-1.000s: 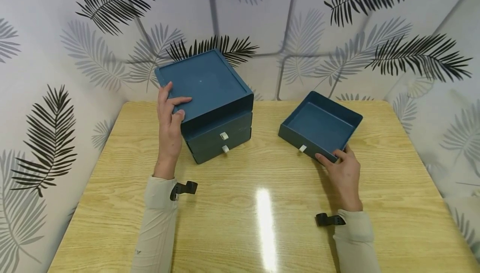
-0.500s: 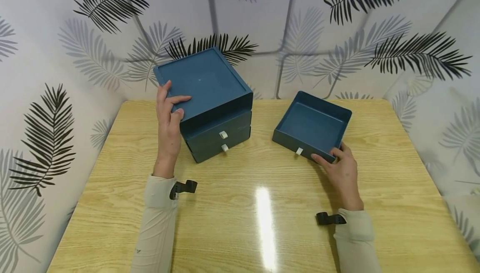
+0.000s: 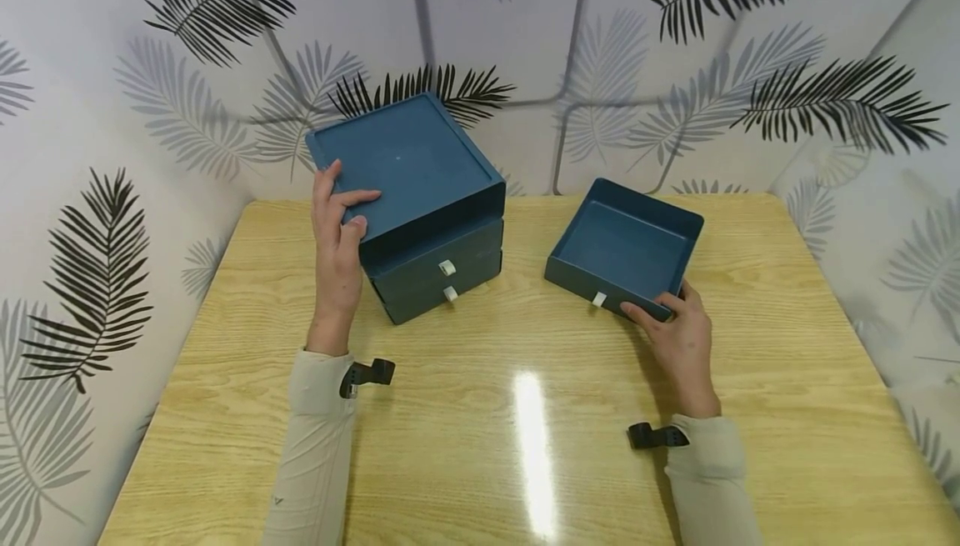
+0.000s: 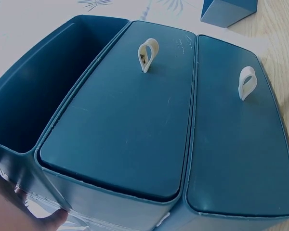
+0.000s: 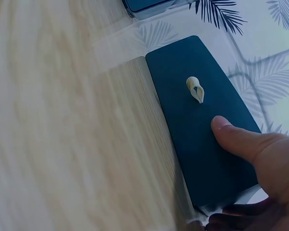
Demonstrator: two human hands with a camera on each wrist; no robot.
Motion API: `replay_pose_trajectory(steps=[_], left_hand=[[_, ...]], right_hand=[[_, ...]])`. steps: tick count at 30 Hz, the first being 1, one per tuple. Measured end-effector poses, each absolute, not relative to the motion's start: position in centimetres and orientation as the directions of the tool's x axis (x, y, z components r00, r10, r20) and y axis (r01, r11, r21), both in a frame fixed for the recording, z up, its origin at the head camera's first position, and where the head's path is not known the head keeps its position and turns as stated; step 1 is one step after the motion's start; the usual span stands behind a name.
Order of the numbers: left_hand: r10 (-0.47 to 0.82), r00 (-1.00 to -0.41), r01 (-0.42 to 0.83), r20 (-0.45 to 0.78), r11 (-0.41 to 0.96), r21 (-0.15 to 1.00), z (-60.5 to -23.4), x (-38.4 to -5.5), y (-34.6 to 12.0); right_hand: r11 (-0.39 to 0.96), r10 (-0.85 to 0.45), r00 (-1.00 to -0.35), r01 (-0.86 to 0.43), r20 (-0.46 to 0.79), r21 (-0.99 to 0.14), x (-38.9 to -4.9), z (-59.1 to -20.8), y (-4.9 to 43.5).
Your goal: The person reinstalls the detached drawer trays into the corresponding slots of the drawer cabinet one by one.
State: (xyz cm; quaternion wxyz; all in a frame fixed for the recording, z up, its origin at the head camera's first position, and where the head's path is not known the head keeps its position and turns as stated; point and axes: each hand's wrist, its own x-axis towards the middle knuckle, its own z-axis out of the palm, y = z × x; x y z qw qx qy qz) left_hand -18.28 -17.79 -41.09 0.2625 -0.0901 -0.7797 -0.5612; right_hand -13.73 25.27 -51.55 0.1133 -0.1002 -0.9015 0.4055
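Observation:
A blue drawer cabinet (image 3: 405, 167) stands at the back left of the table, turned at an angle. Its top slot is bare, while two drawer fronts with pale loop pulls fill the lower slots. My left hand (image 3: 339, 258) rests on the cabinet's left top edge, fingers spread over the top. To the right, a shallow blue drawer (image 3: 630, 250) has its loop-pull front facing me. My right hand (image 3: 684, 346) grips its near right corner; in the right wrist view the thumb (image 5: 236, 139) presses the front. The other fingers are partly hidden.
The wood-grain table (image 3: 465, 446) carries a bright strip of glare near its middle. Behind it rises a leaf-patterned backdrop (image 3: 502, 37). A gap of bare tabletop lies between cabinet and drawer.
My right hand has shifted the drawer a little left, toward the cabinet, and turned it slightly; over the last half second it barely moves. My left hand stays on the cabinet.

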Motion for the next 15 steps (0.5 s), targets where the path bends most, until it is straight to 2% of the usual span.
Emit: replay_pose_trajectory(steps=[15], left_hand=[[-0.151,-0.844,0.438,0.515,0.360,0.824,-41.20,-18.33,-17.91]], right_hand=[[0.621,0.294,-0.948,0.091,0.124,-0.779,-13.82,-52.04,24.77]])
